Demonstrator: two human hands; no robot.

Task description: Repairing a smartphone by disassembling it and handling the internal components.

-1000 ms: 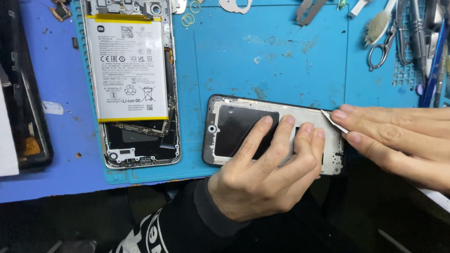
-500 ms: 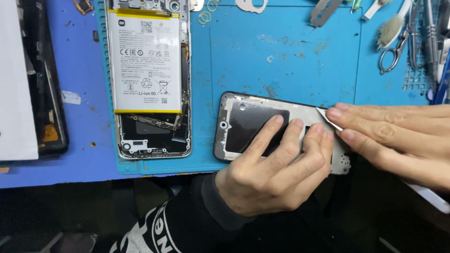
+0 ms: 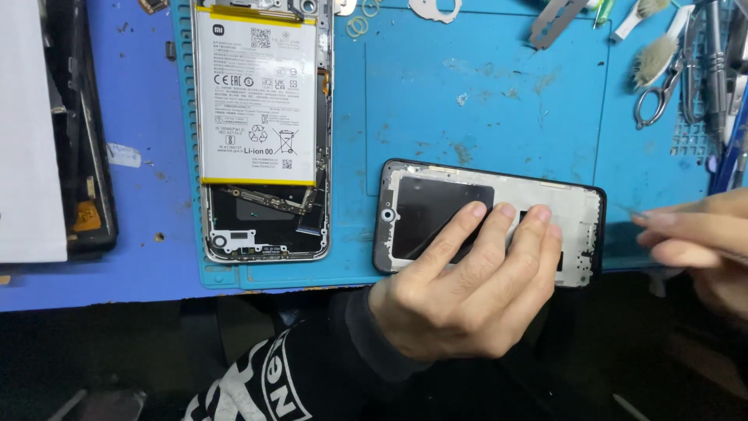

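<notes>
A blue silicone work mat point(image 3: 499, 101) held an opened phone body with a white battery point(image 3: 261, 125). Near its front edge lay a black-rimmed phone frame point(image 3: 573, 206), pinned under the left hand's point(image 3: 467, 296) flat fingers. The blurred right hand point(image 3: 701, 242) pinched a thin tool; prying seemed underway, needing steady pressure.

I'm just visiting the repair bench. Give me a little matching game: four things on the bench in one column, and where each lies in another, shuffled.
Things:
1. left hand
2. right hand
3. opened phone with white battery
4. scissors

Places:
A. top right among the tools
B. pressing on the phone frame
C. at the right edge, blurred
D. left part of the blue mat

Pairs: 1-B, 2-C, 3-D, 4-A
</notes>
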